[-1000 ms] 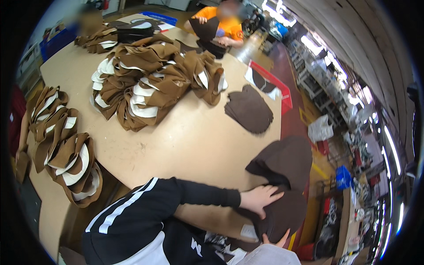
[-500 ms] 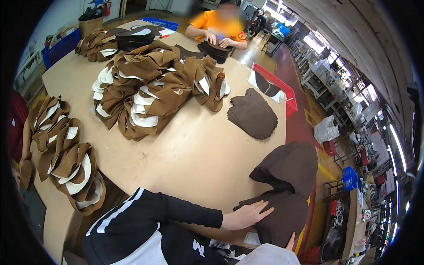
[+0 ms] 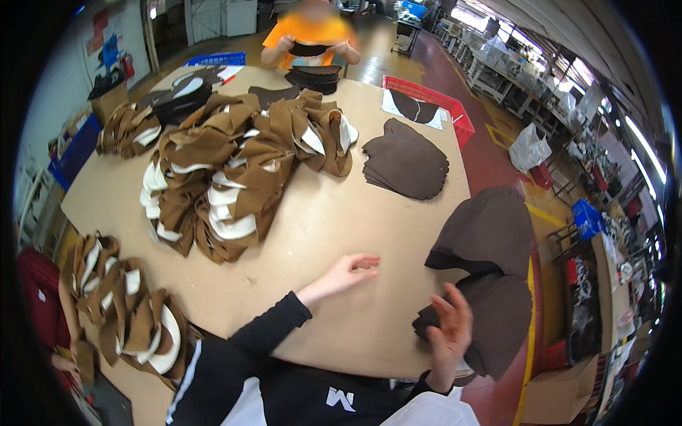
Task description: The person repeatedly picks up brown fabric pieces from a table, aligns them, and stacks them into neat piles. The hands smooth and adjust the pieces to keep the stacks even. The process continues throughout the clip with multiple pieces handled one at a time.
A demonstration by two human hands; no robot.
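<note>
My left hand (image 3: 349,272) hovers over the bare tabletop, its fingers loosely stretched and nothing in them. Raised with fingers apart, my right hand (image 3: 450,326) is in front of the near stack of dark brown cut pieces (image 3: 494,323) and covers part of its left edge. Against that stack lies a second dark brown stack (image 3: 484,231) with a curved, lifted near edge. Farther off, a fanned stack of dark brown rounded pieces (image 3: 408,160) rests flat on the table.
Big heaps of brown and white sewn pieces (image 3: 227,177) cover the table's left middle, and another bundle (image 3: 131,305) lies at the near left. A red crate (image 3: 455,117) stands at the far right edge. Across the table, a person in orange (image 3: 309,32) holds a dark piece.
My left hand has lifted off the near dark stack and moved left over the table. My right hand has come up into view, open. The person opposite has raised a dark piece.
</note>
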